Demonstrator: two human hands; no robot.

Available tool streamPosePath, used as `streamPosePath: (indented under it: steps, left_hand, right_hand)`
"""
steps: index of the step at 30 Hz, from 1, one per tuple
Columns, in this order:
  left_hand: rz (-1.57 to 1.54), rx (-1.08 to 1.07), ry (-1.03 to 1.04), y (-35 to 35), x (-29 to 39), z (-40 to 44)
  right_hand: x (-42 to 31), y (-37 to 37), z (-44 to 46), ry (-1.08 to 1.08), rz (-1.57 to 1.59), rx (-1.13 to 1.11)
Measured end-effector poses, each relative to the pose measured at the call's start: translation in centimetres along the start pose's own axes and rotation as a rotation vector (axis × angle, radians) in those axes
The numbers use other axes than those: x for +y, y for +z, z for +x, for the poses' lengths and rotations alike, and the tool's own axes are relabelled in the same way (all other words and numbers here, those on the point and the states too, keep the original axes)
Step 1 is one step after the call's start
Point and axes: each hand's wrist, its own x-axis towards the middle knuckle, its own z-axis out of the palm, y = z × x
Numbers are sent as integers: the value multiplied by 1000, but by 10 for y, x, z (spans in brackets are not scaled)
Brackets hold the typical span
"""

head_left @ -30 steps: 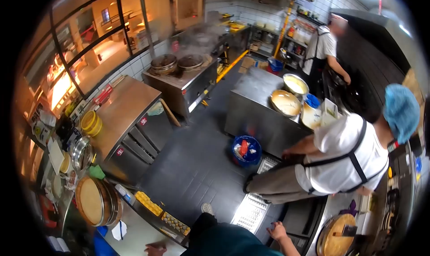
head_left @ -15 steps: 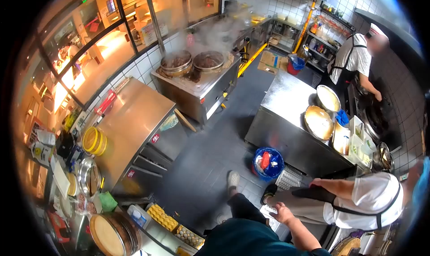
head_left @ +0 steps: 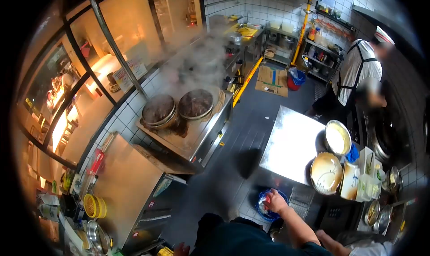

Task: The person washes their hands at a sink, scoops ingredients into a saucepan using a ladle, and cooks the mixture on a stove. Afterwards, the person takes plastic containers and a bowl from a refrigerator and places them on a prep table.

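My right hand [head_left: 277, 202] reaches out in front of my dark top, seen above a bin lined with a blue bag [head_left: 281, 194]. Its fingers look loosely bent, and I see nothing held in them. Something red [head_left: 268, 198] shows beside the fingertips, inside the bin as far as I can tell. At the bottom edge my left hand [head_left: 181, 249] shows only in part, low beside my body. Its fingers seem apart and nothing shows in them. Left of it stands a steel counter [head_left: 130, 175] with drawers.
Two steaming round pots [head_left: 195, 104] sit on a steel stove [head_left: 179, 141]. A steel table [head_left: 291, 144] holds large bowls [head_left: 326, 173] and containers. A co-worker [head_left: 360, 72] stands at the woks on the right; another person's arm [head_left: 331, 243] is at bottom right. Cardboard [head_left: 272, 81] lies on the floor.
My view has moved forward and turned, bringing the stove and steel table closer. My right hand now overlaps the bin, and my left hand has come into view. The nearer co-worker has dropped mostly out of sight.
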Motion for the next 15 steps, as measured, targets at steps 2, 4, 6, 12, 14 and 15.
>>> streamPosePath:
  steps: [2,4,6,12,14,15]
  left_hand:
    - [123,-2,289,-6,1,54]
    - [352,5,684,-7,-6,115]
    - [329,85,602,-14,23,157]
    - [-177,-216,264,-145,280,286]
    - [-336,-313,250,-176,371,321]
    - [-248,-275,416,-177,401,346]
  right_hand:
    - [-10,-33,39,32,21,-7]
    - [-2,-46,78,63,6,-7]
    - [7,-55,114,86,-18,-18]
    - [-3,-97,199,292,-42,-44]
    - [-3,-110,224,362,-4,-29]
    - [-1,-120,235,360,44,7]
